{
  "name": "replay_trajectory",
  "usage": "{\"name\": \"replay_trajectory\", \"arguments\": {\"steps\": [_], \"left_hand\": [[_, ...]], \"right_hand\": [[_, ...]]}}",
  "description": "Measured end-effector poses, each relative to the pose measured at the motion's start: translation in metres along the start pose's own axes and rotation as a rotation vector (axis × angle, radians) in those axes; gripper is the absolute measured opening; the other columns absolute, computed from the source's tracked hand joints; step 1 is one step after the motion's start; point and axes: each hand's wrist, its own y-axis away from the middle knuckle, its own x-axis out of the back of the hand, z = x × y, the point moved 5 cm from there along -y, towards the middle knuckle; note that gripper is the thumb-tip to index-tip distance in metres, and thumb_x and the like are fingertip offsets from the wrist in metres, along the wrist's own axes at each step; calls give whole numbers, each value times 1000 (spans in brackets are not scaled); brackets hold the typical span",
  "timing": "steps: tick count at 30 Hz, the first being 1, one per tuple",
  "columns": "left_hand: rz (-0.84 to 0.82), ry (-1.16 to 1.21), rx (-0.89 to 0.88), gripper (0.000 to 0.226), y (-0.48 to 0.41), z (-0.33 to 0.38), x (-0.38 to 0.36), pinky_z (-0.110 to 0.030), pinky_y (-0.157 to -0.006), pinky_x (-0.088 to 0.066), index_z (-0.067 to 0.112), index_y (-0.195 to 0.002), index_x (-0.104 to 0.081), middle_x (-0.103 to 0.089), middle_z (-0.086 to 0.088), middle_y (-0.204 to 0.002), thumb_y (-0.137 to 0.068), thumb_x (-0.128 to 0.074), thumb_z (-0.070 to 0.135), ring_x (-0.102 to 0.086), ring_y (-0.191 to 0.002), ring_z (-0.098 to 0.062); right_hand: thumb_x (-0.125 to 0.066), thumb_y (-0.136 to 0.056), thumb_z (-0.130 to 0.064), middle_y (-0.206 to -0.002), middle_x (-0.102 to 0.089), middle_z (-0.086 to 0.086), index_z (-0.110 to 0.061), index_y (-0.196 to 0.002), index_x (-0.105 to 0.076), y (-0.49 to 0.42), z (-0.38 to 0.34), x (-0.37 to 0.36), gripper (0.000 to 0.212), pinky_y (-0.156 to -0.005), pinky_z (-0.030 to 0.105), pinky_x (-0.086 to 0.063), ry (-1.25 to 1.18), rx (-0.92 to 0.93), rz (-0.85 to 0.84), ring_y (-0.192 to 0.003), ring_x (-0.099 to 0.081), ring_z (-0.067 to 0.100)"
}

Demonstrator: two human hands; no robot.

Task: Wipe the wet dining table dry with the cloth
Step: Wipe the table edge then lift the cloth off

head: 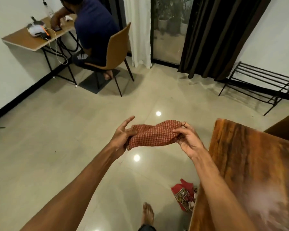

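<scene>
Cloth (154,135) between left (122,137) and right grip (186,139)

The worktop (250,164) fills the lower right, its glossy wooden surface bare, so a hand could pass anywhere across it. Both hands hold the cloth (154,135) over open floor (57,147) just left of the worktop's near corner, with nothing between them and its edge. A red patterned fabric (184,196) lies on the floor against the worktop's side. The chair (117,52), seated person (93,25) and metal rack (264,80) stand well apart
</scene>
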Motion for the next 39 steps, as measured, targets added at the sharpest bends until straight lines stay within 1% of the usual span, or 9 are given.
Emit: {"name": "replay_trajectory", "arguments": {"steps": [2, 4, 6, 10, 15, 22, 25, 33, 39], "left_hand": [[-42, -49, -61, 68, -26, 21, -9, -24, -51, -54, 31, -145, -48, -70, -8, -103, -90, -56, -8, -65, -65, -14], [-97, -90, -89, 66, -56, 39, -22, -28, -66, -59, 29, -145, -47, -69, -4, -119, -92, -51, -10, -71, -88, -19], [-161, -128, -108, 64, -89, 53, -37, -32, -80, -60, 26, -145, -49, -65, 0, -130, -93, -48, -11, -68, -108, -23], [-248, -251, -147, 63, -159, 81, -67, -25, -89, -55, 24, -140, -53, -67, 8, -127, -91, -48, -14, -65, -113, -10], [-385, -363, -197, 65, -251, 119, -109, -22, -81, -56, 24, -143, -48, -70, 11, -120, -92, -48, -16, -66, -107, -3], [-588, -525, -263, 70, -361, 173, -200, -19, -99, -49, 20, -149, -42, -58, 18, -137, -91, -52, -17, -53, -127, 3], [-679, -584, -274, 72, -412, 182, -249, -17, -97, -48, 22, -151, -38, -56, 28, -135, -91, -55, -15, -50, -128, 6], [-754, -662, -226, 71, -550, 181, -399, -22, -103, -47, 20, -153, -35, -51, 26, -139, -92, -55, -11, -47, -132, 4], [-807, -709, -211, 72, -630, 190, -523, -8, -90, -46, 22, -153, -33, -48, 30, -136, -93, -54, -11, -48, -120, 17]], "right_hand": [[-58, -81, 23, -89, -72, 7, -13, -84, -56, -22, -11, 2, 36, -62, 36, -58, 11, -2, -2, -83, -70, 20], [-57, -79, 25, -95, -72, 6, -16, -87, -54, -45, -25, 9, 42, -61, 34, -57, 2, 5, 22, -88, -69, 21], [-58, -77, 27, -99, -75, 7, -17, -101, -56, -64, -43, 16, 50, -61, 35, -58, -24, 28, 46, -92, -69, 22], [-64, -75, 27, -99, -76, 8, -22, -135, -61, -105, -84, 32, 77, -73, 35, -60, -30, 94, 61, -90, -72, 19], [-66, -92, 2, -104, -80, -1, -13, -112, -78, -154, -146, 48, 27, -68, 23, -59, -15, 228, 251, -89, -73, 9], [-62, -83, 25, -141, -65, -1, -9, -129, -71, -209, -224, 80, 57, -101, 29, -56, 105, 356, 449, -131, -60, 14], [-62, -82, 27, -150, -58, 1, -7, -136, -66, -237, -258, 108, 64, -98, 26, -56, 80, 399, 509, -136, -54, 13], [-64, -81, 26, -129, -74, 2, -6, -128, -71, -338, -338, 227, 56, -93, 29, -60, 4, 437, 602, -117, -71, 18], [-68, -80, 24, -111, -78, 4, -13, -112, -77, -402, -425, 315, 50, -86, 26, -59, 34, 418, 747, -106, -73, 20]]}}
